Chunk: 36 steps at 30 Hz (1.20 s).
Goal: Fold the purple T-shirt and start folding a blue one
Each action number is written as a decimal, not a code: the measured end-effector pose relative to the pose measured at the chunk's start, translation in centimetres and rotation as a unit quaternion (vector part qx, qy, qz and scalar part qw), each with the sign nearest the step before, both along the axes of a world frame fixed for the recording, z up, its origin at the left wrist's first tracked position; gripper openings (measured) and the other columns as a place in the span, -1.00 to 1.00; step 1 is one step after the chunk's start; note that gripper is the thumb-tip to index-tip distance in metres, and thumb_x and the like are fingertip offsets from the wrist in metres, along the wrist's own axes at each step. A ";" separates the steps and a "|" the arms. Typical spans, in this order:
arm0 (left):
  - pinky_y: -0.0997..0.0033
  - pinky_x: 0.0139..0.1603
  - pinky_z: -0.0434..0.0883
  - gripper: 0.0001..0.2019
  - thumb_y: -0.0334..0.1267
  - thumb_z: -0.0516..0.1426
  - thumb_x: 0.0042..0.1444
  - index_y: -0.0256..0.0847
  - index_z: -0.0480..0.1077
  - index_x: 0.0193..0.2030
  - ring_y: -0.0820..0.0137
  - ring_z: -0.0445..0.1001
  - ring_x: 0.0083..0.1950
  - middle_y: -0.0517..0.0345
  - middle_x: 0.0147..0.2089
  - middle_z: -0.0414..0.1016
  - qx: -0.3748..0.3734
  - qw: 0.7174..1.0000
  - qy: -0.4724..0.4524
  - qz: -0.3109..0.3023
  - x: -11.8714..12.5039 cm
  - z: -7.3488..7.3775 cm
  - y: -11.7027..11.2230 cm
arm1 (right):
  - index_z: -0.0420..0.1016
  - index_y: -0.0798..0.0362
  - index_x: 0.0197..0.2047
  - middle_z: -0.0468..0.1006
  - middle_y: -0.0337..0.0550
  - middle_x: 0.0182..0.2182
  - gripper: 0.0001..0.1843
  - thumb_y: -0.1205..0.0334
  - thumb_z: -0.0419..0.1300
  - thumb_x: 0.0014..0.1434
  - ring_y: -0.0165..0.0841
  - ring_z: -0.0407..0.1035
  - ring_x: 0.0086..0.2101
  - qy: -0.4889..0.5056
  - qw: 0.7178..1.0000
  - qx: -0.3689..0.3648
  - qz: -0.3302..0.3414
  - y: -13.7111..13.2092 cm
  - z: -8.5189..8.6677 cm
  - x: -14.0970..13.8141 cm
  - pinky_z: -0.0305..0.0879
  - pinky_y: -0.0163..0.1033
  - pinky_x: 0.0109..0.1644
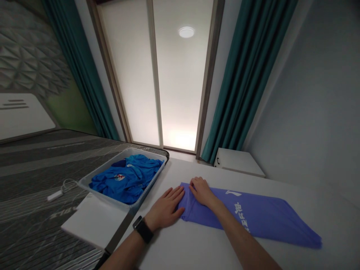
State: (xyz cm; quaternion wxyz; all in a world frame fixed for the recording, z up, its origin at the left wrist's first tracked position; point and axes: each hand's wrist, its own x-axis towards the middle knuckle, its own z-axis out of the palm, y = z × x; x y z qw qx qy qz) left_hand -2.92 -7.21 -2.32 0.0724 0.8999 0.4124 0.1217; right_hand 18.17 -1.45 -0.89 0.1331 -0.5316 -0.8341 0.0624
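A purple garment [253, 217] with white lettering lies folded into a long strip on the white table [202, 251]. My left hand [165, 208] rests flat at the strip's left end, fingers stretched out, touching the cloth's edge; a dark watch sits on that wrist. My right hand [201, 191] presses down on top of the same left end, its fingers curled onto the fabric.
A white tray [92, 179] holding several blue garments [128, 178] stands to the left, half on the table and half on a bed with a grey patterned cover [33, 180]. A white cable lies on the bed. A small white cabinet [239, 161], teal curtains and a window are behind.
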 end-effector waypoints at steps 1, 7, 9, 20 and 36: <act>0.07 0.45 -0.02 -0.37 -0.04 -0.02 0.34 -0.10 -0.08 0.47 0.23 -0.01 0.47 0.03 0.48 -0.04 0.000 1.000 0.001 -0.001 0.0 0.0 0.0 | 0.43 0.05 -0.16 0.53 -0.08 -0.16 -0.79 0.26 -0.02 0.37 -0.27 0.33 -0.09 -0.003 1.000 -0.002 0.000 0.1 -0.1 0.0 0.11 -0.21 -0.05; 0.06 0.45 -0.02 -0.37 -0.04 -0.02 0.33 -0.14 -0.07 0.47 0.22 -0.02 0.48 0.02 0.48 -0.05 0.004 1.000 0.012 -0.002 0.1 0.2 -0.2 | 0.41 0.05 -0.13 0.54 -0.06 -0.17 -0.77 0.28 -0.07 0.39 -0.26 0.35 -0.11 -0.014 1.000 0.001 -0.004 0.8 -0.6 0.0 0.10 -0.21 -0.07; 0.07 0.45 -0.03 -0.36 -0.04 -0.02 0.32 -0.14 -0.06 0.47 0.23 -0.03 0.48 0.02 0.48 -0.05 0.002 1.000 0.015 -0.002 0.1 0.3 -0.2 | 0.41 0.06 -0.14 0.55 -0.04 -0.16 -0.77 0.28 -0.06 0.38 -0.23 0.34 -0.11 -0.016 1.000 0.009 -0.010 0.8 -0.7 -0.3 0.10 -0.19 -0.06; 0.18 0.24 0.25 -0.80 -0.28 0.00 0.29 -0.14 0.44 -0.08 0.25 0.32 0.20 0.02 0.15 0.42 -0.025 0.992 -0.117 0.028 1.1 2.2 -1.7 | 0.42 0.04 -0.13 0.54 -0.07 -0.15 -0.77 0.26 -0.06 0.39 -0.21 0.31 -0.09 -0.017 0.998 0.052 -0.030 -0.1 -1.3 -0.7 0.10 -0.15 -0.01; 0.23 0.07 0.24 -0.97 -0.33 0.13 0.24 -0.15 0.33 -0.24 0.28 0.32 0.01 0.12 -0.04 0.40 -0.059 0.990 -0.127 0.021 2.0 2.3 -3.6 | 0.45 0.00 -0.10 0.54 -0.09 -0.12 -0.73 0.27 -0.08 0.38 -0.22 0.31 -0.07 -0.004 0.998 0.060 -0.026 -0.4 -1.1 -0.6 0.09 -0.17 0.00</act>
